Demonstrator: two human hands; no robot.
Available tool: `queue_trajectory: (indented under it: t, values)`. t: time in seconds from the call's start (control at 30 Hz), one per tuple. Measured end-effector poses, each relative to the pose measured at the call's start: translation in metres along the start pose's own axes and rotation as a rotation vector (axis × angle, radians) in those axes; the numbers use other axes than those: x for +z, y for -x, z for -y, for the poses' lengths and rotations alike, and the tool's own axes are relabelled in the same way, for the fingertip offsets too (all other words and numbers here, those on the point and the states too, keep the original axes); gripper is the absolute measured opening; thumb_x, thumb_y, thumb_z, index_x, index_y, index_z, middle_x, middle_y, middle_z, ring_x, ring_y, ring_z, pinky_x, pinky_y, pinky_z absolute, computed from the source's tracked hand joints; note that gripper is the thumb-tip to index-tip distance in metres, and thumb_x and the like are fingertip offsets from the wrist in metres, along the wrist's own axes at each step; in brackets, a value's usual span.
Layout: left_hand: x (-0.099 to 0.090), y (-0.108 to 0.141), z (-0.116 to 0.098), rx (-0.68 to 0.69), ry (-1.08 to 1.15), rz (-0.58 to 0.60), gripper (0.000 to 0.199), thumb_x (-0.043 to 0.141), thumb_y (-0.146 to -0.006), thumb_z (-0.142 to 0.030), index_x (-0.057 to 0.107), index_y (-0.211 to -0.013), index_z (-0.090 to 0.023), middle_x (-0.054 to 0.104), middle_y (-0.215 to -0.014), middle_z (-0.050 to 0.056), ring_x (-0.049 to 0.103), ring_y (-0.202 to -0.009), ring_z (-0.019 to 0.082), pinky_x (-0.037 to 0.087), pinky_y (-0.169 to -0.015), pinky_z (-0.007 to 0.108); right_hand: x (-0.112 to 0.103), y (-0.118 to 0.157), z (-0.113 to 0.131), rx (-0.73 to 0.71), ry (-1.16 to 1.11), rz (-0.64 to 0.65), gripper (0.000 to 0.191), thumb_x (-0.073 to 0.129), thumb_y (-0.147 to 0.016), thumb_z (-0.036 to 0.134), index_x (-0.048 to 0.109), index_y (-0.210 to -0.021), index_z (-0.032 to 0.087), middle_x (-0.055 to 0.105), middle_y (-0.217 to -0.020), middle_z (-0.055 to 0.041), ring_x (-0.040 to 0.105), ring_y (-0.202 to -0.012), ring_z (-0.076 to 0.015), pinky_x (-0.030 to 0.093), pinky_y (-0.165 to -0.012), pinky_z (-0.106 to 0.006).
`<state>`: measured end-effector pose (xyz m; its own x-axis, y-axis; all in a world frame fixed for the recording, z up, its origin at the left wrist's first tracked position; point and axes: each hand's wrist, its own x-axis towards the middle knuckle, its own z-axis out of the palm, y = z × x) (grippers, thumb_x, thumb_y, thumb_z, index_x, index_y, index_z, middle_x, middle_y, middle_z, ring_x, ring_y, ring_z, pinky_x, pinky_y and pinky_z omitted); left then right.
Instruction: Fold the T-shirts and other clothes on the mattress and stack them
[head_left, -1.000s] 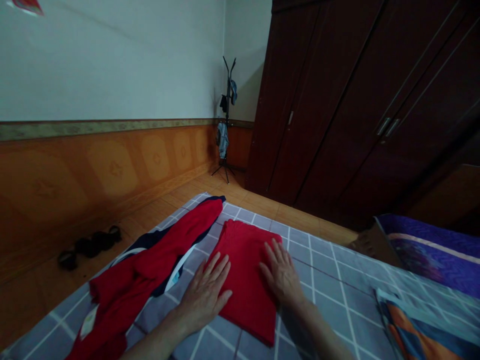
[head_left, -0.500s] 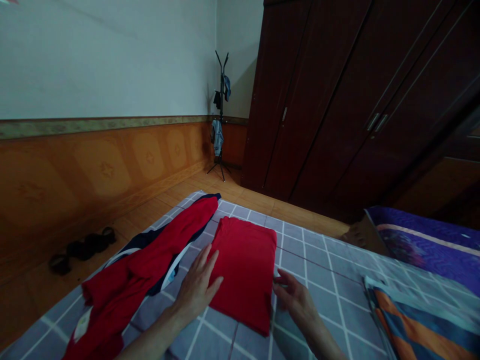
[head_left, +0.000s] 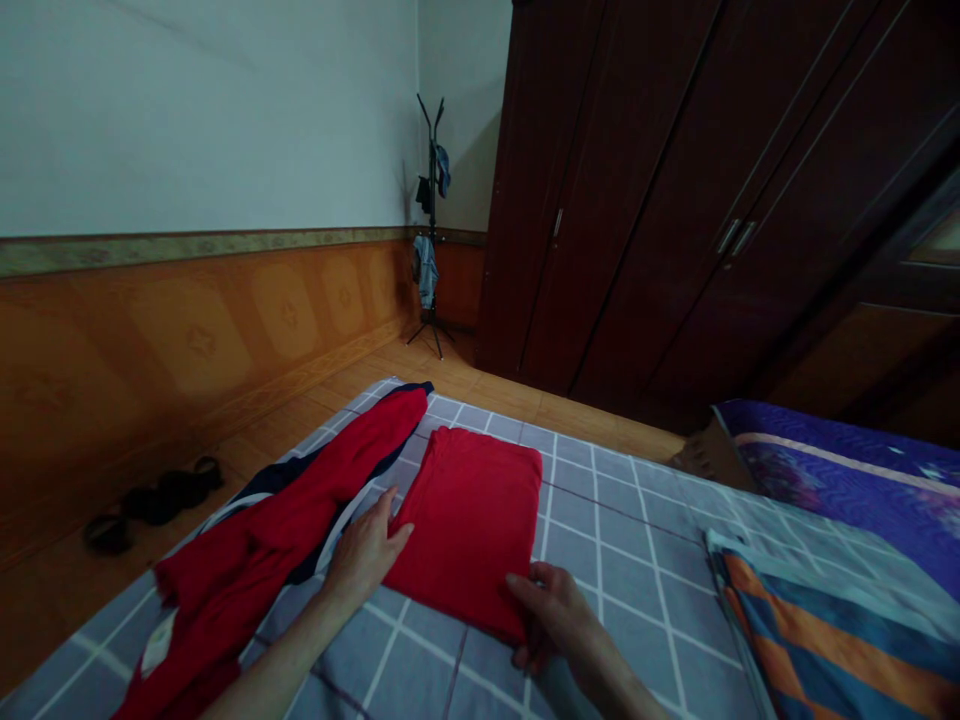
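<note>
A folded red cloth (head_left: 469, 520) lies flat on the grey checked bedspread (head_left: 637, 560). At its left edge is my left hand (head_left: 364, 550), with the thumb and fingers apart and the thumb touching the cloth. My right hand (head_left: 555, 620) is at the near right corner, its thumb on top and its fingers curled under the edge, pinching the cloth. To the left, a crumpled red and navy garment (head_left: 300, 510) with white trim stretches along the bed's edge.
An orange and blue striped cloth (head_left: 847, 640) lies at the right. Beyond the bed are a purple cover (head_left: 847, 470), a dark wardrobe (head_left: 637, 200) and a coat stand (head_left: 433, 220). Dark objects (head_left: 157, 500) sit on the floor at the left.
My right hand has moved down the right side to the near corner and closed on the cloth. My left hand has shifted left and slightly down. The view has shifted slightly.
</note>
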<state>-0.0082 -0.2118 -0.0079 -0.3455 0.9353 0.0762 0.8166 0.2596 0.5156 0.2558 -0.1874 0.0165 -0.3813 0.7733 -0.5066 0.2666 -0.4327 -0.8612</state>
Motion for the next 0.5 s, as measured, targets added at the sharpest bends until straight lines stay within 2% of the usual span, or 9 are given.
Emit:
queue_trajectory:
  t: [0.1, 0.2, 0.27, 0.37, 0.43, 0.5]
  values:
    - [-0.009, -0.002, -0.004, -0.032, 0.067, 0.064, 0.042, 0.050, -0.081, -0.032, 0.053, -0.120, -0.016, 0.068, -0.097, 0.009, 0.064, -0.093, 0.024, 0.047, -0.083, 0.034, 0.003, 0.003, 0.009, -0.037, -0.054, 0.050, 0.044, 0.060, -0.068, 0.056, 0.053, -0.078, 0.014, 0.057, -0.048, -0.0023, 0.058, -0.038, -0.0158, 0.039, -0.032, -0.020]
    - [-0.017, -0.001, -0.005, 0.000, 0.431, 0.226, 0.037, 0.049, -0.078, -0.034, 0.059, -0.108, -0.015, 0.069, -0.096, 0.007, 0.065, -0.090, 0.022, 0.049, -0.080, 0.031, 0.000, 0.013, 0.014, -0.139, -0.144, 0.049, 0.041, 0.062, -0.070, 0.053, 0.056, -0.075, 0.014, 0.058, -0.050, -0.0015, 0.052, -0.037, -0.0108, 0.038, -0.035, -0.020]
    - [-0.019, 0.002, -0.002, 0.009, 0.574, 0.297, 0.041, 0.050, -0.075, -0.037, 0.059, -0.107, -0.013, 0.069, -0.095, 0.007, 0.065, -0.089, 0.022, 0.050, -0.079, 0.031, -0.002, 0.017, 0.011, -0.158, -0.200, 0.032, 0.037, 0.063, -0.071, 0.051, 0.057, -0.072, 0.014, 0.057, -0.049, 0.0002, 0.048, -0.037, -0.0089, 0.037, -0.037, -0.020]
    - [-0.017, 0.004, 0.001, -0.031, 0.472, 0.260, 0.048, 0.056, -0.071, -0.038, 0.058, -0.112, -0.012, 0.069, -0.090, 0.006, 0.065, -0.086, 0.024, 0.050, -0.078, 0.033, -0.001, 0.016, -0.001, -0.115, -0.292, -0.047, 0.032, 0.069, -0.065, 0.045, 0.058, -0.070, 0.015, 0.058, -0.052, 0.0001, 0.053, -0.044, -0.0105, 0.039, -0.043, -0.021]
    - [-0.015, 0.004, -0.001, -0.035, 0.419, 0.238, 0.052, 0.058, -0.070, -0.037, 0.056, -0.116, -0.013, 0.069, -0.091, 0.007, 0.065, -0.088, 0.025, 0.050, -0.080, 0.034, 0.005, 0.012, -0.007, -0.130, -0.348, -0.080, 0.031, 0.071, -0.062, 0.038, 0.060, -0.079, 0.014, 0.064, -0.062, -0.0021, 0.060, -0.056, -0.0143, 0.045, -0.053, -0.023]
    - [-0.015, 0.007, -0.008, -0.012, 0.469, 0.259, 0.055, 0.056, -0.070, -0.034, 0.052, -0.121, -0.013, 0.068, -0.099, 0.009, 0.063, -0.095, 0.025, 0.049, -0.085, 0.035, 0.011, 0.012, -0.006, -0.184, -0.398, -0.071, 0.034, 0.070, -0.059, 0.030, 0.060, -0.088, 0.014, 0.068, -0.069, -0.0034, 0.063, -0.063, -0.0168, 0.048, -0.061, -0.026]
